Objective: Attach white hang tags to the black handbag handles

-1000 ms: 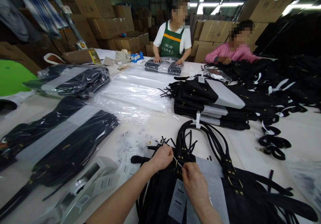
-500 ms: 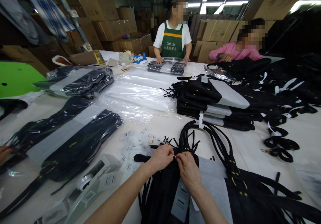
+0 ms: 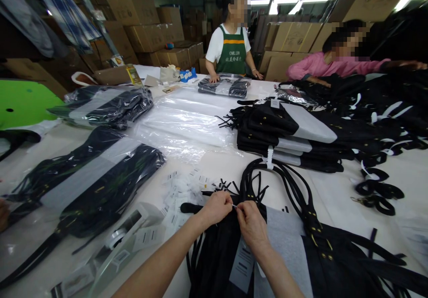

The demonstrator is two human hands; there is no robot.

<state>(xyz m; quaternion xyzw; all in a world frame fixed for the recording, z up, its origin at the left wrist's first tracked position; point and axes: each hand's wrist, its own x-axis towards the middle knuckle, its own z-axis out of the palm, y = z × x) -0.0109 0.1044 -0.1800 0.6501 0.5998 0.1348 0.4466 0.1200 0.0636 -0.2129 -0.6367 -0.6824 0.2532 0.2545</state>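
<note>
Over the black bag (image 3: pixel 217 253) at the bottom centre, my left hand (image 3: pixel 216 207) and my right hand (image 3: pixel 250 222) meet almost fingertip to fingertip. Both are pinched on a tiny white strand between them, mostly covered by the fingers. A grey printed tag (image 3: pixel 241 264) hangs below my right hand on the bag. Grey wrapping sheet (image 3: pixel 286 240) lies round the bag's middle, right of my right hand. Black handles (image 3: pixel 297 186), joined by a white tie (image 3: pixel 269 157), arch up behind my right hand.
Loose white labels (image 3: pixel 179 195) and a tape dispenser (image 3: pixel 117 240) lie to the left. Plastic-wrapped bags (image 3: pixel 100 173) are further left, clear plastic sleeves (image 3: pixel 180 120) in the middle, stacked black bags (image 3: pixel 284 133) behind. Two people stand across; another person's hand (image 3: pixel 4 213) is at far left.
My hands keep their pinch with hardly any movement. Across the table, the person in pink has stretched an arm to the right, and the aproned person's hand has moved off the wrapped bag.
</note>
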